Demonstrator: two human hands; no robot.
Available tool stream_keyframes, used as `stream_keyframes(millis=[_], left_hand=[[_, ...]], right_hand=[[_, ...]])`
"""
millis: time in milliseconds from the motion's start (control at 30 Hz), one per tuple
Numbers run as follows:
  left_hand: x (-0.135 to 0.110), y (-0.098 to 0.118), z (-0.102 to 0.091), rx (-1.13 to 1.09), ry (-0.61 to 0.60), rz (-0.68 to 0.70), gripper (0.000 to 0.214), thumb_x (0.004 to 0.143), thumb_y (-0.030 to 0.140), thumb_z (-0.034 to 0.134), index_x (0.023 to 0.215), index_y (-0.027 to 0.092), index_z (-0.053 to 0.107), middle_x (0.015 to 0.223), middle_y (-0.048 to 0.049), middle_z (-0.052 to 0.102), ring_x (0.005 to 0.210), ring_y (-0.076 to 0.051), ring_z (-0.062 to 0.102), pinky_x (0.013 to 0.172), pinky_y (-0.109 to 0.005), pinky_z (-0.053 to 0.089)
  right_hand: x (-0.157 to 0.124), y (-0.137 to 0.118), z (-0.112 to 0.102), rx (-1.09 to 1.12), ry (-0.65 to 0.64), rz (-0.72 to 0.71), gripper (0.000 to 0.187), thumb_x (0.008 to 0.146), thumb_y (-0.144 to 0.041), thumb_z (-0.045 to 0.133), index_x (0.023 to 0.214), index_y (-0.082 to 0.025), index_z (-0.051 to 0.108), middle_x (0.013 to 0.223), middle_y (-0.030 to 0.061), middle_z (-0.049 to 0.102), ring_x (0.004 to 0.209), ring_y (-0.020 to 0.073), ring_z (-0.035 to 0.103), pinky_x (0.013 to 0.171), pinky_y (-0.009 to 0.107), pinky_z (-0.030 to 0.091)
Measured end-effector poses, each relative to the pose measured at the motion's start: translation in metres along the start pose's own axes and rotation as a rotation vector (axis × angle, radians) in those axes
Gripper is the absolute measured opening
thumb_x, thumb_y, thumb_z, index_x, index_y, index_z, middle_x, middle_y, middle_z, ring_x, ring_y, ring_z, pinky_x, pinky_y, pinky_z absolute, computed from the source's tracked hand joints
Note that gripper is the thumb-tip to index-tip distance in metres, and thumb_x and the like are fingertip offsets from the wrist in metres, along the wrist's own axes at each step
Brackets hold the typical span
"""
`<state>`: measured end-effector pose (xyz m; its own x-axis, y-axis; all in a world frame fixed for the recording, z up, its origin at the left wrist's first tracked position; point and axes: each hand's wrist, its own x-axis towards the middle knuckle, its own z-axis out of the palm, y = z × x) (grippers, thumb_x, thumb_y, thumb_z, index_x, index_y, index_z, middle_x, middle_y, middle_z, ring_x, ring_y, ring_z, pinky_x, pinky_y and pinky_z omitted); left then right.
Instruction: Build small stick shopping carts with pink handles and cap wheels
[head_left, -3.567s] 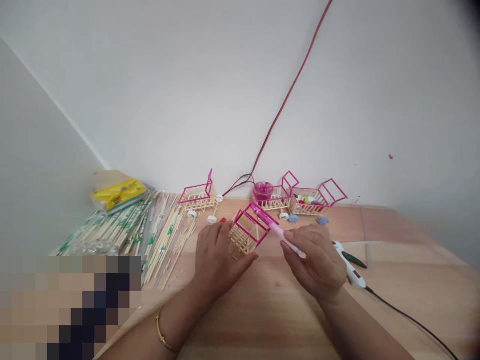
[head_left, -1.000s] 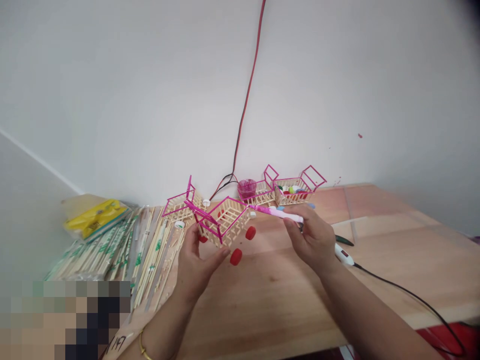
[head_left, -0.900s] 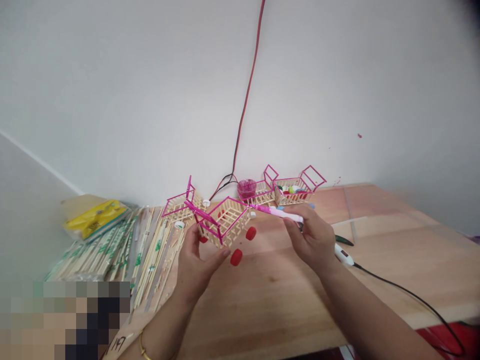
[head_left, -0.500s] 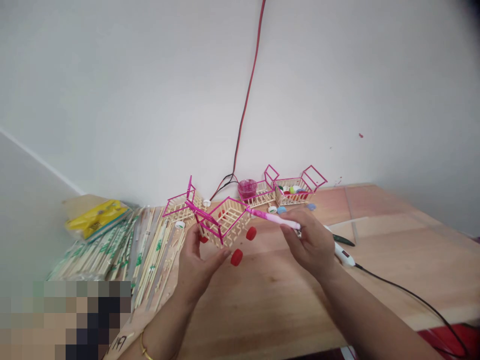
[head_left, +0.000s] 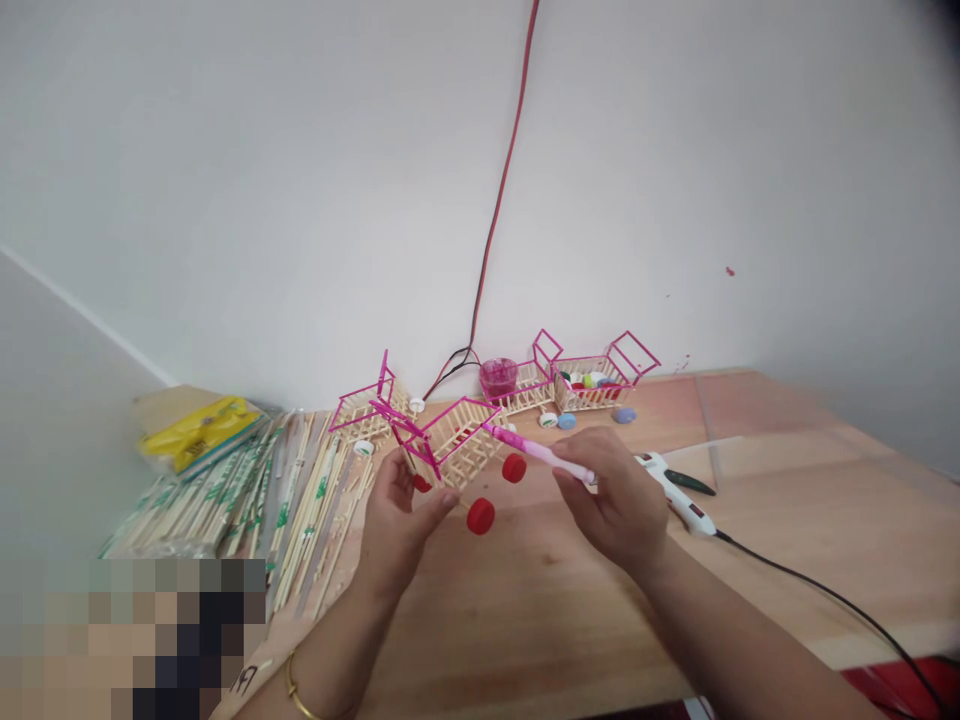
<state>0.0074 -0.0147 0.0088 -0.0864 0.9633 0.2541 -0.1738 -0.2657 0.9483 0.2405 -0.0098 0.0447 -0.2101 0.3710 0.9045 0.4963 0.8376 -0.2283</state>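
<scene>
My left hand [head_left: 401, 525] is closed round the lower near side of a small toy cart [head_left: 469, 450] built of thin wooden sticks. The cart is held tilted above the table, with magenta top rails and handle and red bottle-cap wheels [head_left: 481, 516]. Between the thumb and fingers of my right hand [head_left: 619, 500] is a pale pink paintbrush [head_left: 551, 458], its magenta-stained tip touching or very close to the cart's top rail. Behind them, a clear cup of magenta paint [head_left: 499, 378] stands near the wall.
Similar stick carts stand at the back, one at left [head_left: 360, 412] and one holding coloured caps [head_left: 592, 385]. Bundled wooden sticks [head_left: 217, 490] and a yellow packet [head_left: 199, 435] lie left. A white glue gun [head_left: 679, 495] with a black cord rests right on the wooden table [head_left: 525, 620].
The brush tip has shifted along the cart's top rail, left and slightly nearer me. The cart has turned a little in my left hand.
</scene>
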Motion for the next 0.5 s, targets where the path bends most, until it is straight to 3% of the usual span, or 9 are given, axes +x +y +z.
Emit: stream_keyframes(millis=[300,500], left_hand=[[0.002,-0.003,0.003,-0.054,-0.021,-0.025,0.053,0.069,0.028,0.08,0.115,0.02,0.054,0.114,-0.0084,0.063,0.106,-0.021,0.058,0.093,-0.033,0.043],[0.0,-0.003,0.002,-0.072,-0.024,-0.032,0.053,0.068,0.028,0.08,0.114,0.02,0.054,0.115,-0.009,0.063,0.108,-0.022,0.058,0.094,-0.035,0.043]], right_hand=[[0.001,-0.016,0.008,0.051,-0.039,-0.143,0.037,0.082,-0.007,0.06,0.117,-0.017,0.054,0.091,0.0096,0.069,0.083,0.0196,0.064,0.073,0.037,0.051],[-0.001,-0.009,0.005,0.024,-0.02,-0.101,0.039,0.081,-0.006,0.061,0.118,-0.019,0.054,0.093,0.009,0.068,0.083,0.0195,0.062,0.074,0.037,0.051]])
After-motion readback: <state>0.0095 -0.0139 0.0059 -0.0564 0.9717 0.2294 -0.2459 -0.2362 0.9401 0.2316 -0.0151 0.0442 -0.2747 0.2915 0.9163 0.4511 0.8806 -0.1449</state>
